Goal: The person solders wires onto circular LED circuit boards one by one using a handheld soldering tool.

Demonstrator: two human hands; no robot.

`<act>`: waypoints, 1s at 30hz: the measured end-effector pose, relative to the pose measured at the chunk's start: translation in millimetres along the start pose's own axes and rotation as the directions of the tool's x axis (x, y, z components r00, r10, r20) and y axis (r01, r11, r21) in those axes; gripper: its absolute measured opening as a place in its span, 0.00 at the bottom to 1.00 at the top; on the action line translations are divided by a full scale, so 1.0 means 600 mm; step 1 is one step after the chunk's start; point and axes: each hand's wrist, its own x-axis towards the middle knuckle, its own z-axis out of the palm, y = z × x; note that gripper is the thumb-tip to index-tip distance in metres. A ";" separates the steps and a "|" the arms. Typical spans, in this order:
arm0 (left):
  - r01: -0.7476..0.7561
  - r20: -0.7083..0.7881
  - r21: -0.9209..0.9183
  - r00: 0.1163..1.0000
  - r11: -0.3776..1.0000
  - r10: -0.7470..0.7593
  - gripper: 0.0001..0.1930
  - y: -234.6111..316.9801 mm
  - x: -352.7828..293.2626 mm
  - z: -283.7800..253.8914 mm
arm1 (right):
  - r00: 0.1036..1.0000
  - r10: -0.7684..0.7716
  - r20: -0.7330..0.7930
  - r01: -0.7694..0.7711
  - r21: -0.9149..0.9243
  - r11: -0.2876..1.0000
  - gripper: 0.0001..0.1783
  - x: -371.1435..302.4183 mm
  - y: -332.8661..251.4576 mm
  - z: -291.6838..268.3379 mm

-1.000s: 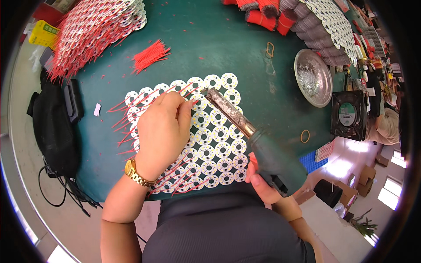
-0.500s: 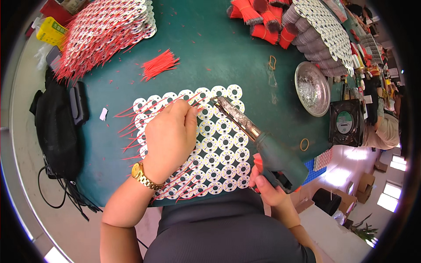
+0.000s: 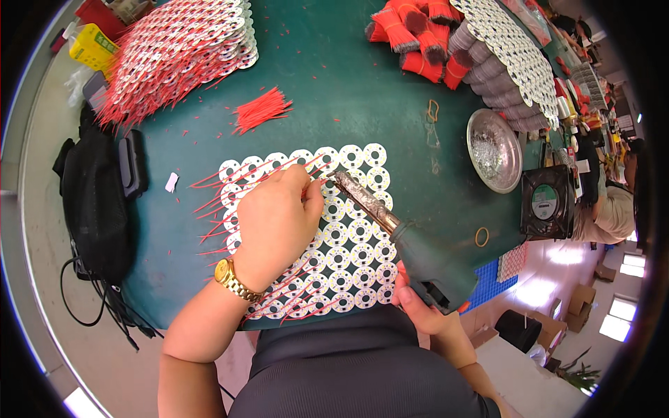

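Note:
A panel of round white LED circuit boards (image 3: 362, 254) lies on the green table in front of me, with thin red wires on its left and lower boards. My left hand (image 3: 275, 219) is closed in a pinch over the upper part of the panel, a red wire (image 3: 323, 179) showing at its fingertips. My right hand (image 3: 424, 312) grips a dark green soldering gun (image 3: 433, 268). The gun's blackened metal tip (image 3: 340, 178) is at a board just right of my left fingertips. Whether it touches the solder pad I cannot tell.
A loose bundle of red wires (image 3: 261, 111) lies beyond the panel. Wired boards (image 3: 185, 49) are stacked far left, bare boards (image 3: 512, 52) far right beside tied red wire bundles (image 3: 418, 35). A metal bowl (image 3: 495, 150), a small fan (image 3: 547, 200) and a black bag (image 3: 94, 202) flank the panel.
The soldering gun and my right hand have shifted slightly left, and the tip is lower on the panel. My left hand's fingertips have moved slightly down and right. The whole view has shifted a little.

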 end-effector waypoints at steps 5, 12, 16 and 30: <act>0.007 0.011 0.016 1.000 1.000 -0.008 0.09 0.003 0.000 -0.001 | 1.000 0.009 -0.007 -0.009 -0.004 1.000 0.17 0.005 -0.004 0.001; 0.006 0.015 0.016 1.000 1.000 -0.006 0.10 0.003 0.001 -0.001 | 1.000 0.000 -0.021 -0.001 -0.042 0.999 0.08 0.013 -0.018 0.003; 0.009 0.030 0.027 0.999 1.000 -0.010 0.10 -0.001 0.002 -0.001 | 1.000 -0.021 -0.015 0.020 -0.059 0.998 0.04 0.022 -0.034 0.006; -0.011 0.046 0.008 0.999 1.000 0.011 0.09 -0.004 0.004 -0.005 | 0.993 0.086 -0.081 -0.086 -0.004 0.996 0.09 0.023 -0.046 0.017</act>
